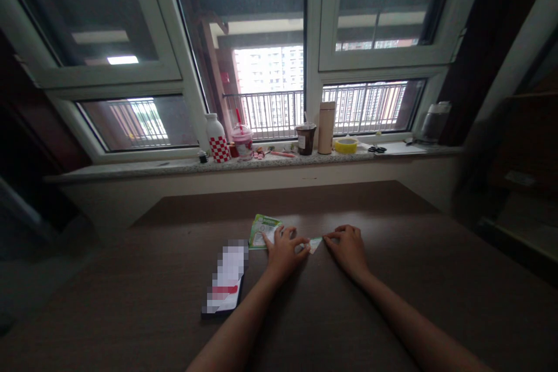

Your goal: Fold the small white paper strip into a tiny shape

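A small pale piece of paper (314,246) with green and orange print spans the gap between my two hands, low over the brown table. My left hand (284,251) pinches its left end between thumb and index finger, the other fingers spread over a green-and-white printed card or packet (260,225). At the opposite end, my right hand (350,249) holds the corner in its fingertips, the remaining fingers curled. Part of the printed card is hidden under my left hand. A phone (233,288) with a lit, blurred screen lies left of my left forearm.
Beyond the brown table (174,218), a stone windowsill (174,168) carries a white bottle with red checks (218,139), a pink drink cup (242,142), a dark drink cup (306,139), a tan flask (326,128), yellow tape (346,146), scissors (377,150) and a kettle-like vessel (436,122).
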Demonstrator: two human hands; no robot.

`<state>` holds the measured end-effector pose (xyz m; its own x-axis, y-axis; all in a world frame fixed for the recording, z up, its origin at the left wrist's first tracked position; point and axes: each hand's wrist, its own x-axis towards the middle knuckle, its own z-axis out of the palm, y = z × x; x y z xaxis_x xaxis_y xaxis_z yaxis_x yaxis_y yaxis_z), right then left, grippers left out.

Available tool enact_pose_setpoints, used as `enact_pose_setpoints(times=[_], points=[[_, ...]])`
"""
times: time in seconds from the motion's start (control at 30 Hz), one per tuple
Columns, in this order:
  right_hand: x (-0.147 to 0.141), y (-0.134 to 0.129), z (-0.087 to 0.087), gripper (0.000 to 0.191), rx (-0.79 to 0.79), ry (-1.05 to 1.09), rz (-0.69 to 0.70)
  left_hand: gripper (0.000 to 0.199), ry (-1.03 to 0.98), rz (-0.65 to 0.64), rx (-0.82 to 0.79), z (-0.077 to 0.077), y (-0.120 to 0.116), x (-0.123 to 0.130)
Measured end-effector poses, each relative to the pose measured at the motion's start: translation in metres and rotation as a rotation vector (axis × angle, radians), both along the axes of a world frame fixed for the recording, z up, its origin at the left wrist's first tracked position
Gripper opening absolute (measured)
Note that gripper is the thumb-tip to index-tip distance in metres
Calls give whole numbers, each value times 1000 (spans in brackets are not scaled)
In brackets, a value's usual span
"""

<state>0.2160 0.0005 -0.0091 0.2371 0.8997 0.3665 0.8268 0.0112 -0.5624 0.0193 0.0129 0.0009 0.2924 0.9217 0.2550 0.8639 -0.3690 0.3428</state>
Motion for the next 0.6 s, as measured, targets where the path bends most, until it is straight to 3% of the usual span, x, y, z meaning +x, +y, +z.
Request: enact_pose_setpoints(times=[0.33,0.5,0.6], points=[[1,1,-3,19,-17,8,9,25,-5,2,14,1,-2,1],[1,0,-2,18,-20,-11,23,38,-41,14,21,-2,1,0],[1,1,-2,17,-29,-4,36,33,-38,8,5,-2,1,0]])
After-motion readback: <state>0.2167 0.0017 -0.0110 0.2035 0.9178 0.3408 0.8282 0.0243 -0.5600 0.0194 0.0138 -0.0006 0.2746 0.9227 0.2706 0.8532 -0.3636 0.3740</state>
